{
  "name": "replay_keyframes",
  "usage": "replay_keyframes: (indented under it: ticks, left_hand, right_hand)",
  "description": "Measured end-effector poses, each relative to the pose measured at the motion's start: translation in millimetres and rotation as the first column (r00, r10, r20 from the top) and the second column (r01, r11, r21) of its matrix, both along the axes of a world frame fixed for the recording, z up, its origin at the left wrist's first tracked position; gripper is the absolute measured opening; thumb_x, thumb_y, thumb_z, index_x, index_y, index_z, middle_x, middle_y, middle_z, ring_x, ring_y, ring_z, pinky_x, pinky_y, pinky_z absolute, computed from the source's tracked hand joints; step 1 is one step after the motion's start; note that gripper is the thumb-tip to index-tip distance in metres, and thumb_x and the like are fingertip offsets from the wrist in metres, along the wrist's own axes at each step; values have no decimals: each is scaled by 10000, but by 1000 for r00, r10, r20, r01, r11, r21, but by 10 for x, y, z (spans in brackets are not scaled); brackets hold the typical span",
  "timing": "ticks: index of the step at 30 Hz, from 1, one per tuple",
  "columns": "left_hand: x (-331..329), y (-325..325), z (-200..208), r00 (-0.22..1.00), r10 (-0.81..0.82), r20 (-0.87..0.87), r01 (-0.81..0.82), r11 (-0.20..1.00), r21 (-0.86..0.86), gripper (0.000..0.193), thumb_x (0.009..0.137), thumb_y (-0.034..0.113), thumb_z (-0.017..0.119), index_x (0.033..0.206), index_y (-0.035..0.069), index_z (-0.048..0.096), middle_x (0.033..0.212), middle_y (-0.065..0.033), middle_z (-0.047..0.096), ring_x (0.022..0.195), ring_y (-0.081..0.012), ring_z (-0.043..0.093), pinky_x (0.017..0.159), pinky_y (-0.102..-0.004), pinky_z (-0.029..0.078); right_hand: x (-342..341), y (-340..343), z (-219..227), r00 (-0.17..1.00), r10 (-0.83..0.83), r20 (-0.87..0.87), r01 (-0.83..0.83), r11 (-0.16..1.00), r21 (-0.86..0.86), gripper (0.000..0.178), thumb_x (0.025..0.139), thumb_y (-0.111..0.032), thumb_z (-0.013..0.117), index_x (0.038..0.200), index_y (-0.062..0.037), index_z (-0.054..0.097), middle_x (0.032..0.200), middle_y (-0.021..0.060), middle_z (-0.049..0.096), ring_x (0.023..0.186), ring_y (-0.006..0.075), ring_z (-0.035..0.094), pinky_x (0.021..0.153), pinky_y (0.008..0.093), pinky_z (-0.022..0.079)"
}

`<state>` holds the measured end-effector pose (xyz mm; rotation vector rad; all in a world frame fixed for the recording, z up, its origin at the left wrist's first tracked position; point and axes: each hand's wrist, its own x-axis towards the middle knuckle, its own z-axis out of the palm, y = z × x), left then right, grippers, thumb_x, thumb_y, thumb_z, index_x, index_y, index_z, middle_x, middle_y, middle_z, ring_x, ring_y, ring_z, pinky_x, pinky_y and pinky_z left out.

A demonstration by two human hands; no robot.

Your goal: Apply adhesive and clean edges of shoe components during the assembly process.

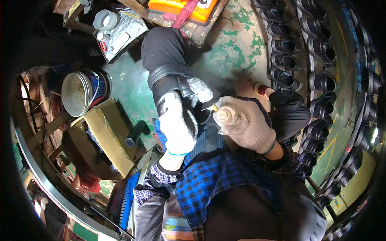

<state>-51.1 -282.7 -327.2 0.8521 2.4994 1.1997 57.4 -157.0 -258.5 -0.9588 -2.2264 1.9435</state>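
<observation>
My left hand (177, 126), in a white knit glove, is closed on a black leather shoe (171, 82) above my lap. A crumpled whitish wad (200, 89) sits at the shoe's right side; I cannot tell what it is. My right hand (253, 124), in a pale glove, grips a hand tool with a thick handle wrapped in clear plastic (230, 117). From its upper end a short yellowish shaft and a dark flat tip (210, 106) point at the shoe. Whether the tip touches the leather is unclear.
Racks of black shoes (321, 82) curve along the right. At the left stand a bucket (76, 93), an open cardboard box (108, 138) and a dark cylinder (136, 133). A foil-covered tray (124, 34) with a tub (105, 20) and an orange case (181, 9) are ahead.
</observation>
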Motion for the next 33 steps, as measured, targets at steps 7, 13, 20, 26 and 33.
replay_keyframes:
  ticks: [7, 13, 20, 26, 33]
  left_hand:
    - [74, 135, -118, 642, -155, 751, -436, 732, 523, 304, 959, 252, 416, 1101, 12, 538, 977, -103, 618, 849, -195, 578, 773, -323, 457]
    - [21, 139, -47, 996, 37, 84, -51, 985, 163, 223, 927, 73, 420, 1057, -5, 584, 927, -97, 644, 812, -184, 602, 751, -284, 480]
    - [28, 146, -32, 993, 61, 101, -59, 998, -23, 213, 914, 82, 436, 1065, 31, 578, 874, -81, 650, 725, -159, 602, 673, -279, 484]
    - [106, 42, -293, 986, 0, 165, -3, 1000, 19, 319, 944, 124, 422, 1246, 45, 489, 965, -138, 643, 740, -197, 625, 654, -283, 506]
    - [177, 25, -367, 889, 168, 426, -198, 980, 27, 343, 995, 241, 376, 1106, -3, 590, 941, -69, 648, 817, -116, 585, 742, -260, 479]
  right_hand:
    - [-144, 28, 6, 988, 133, 85, -139, 987, 77, 234, 864, -164, 602, 1039, -7, 604, 874, 56, 633, 810, 123, 578, 746, 260, 479]
    - [-173, 71, -60, 978, 184, 93, -193, 976, 98, 255, 868, -152, 600, 1060, 15, 602, 940, 80, 652, 874, 113, 600, 783, 250, 480]
    - [-330, 106, -182, 943, 324, 74, -294, 709, 641, 132, 793, -166, 605, 828, -43, 571, 728, 106, 588, 677, 255, 598, 620, 362, 488]
    - [-336, 101, -356, 913, 360, 191, -399, 692, 602, 122, 812, -148, 592, 867, -45, 627, 838, 87, 633, 705, 231, 591, 694, 334, 479]
    - [-386, 166, -245, 888, 409, 211, -458, 748, 480, 204, 831, -204, 533, 995, -98, 590, 920, 121, 615, 815, 289, 599, 716, 388, 493]
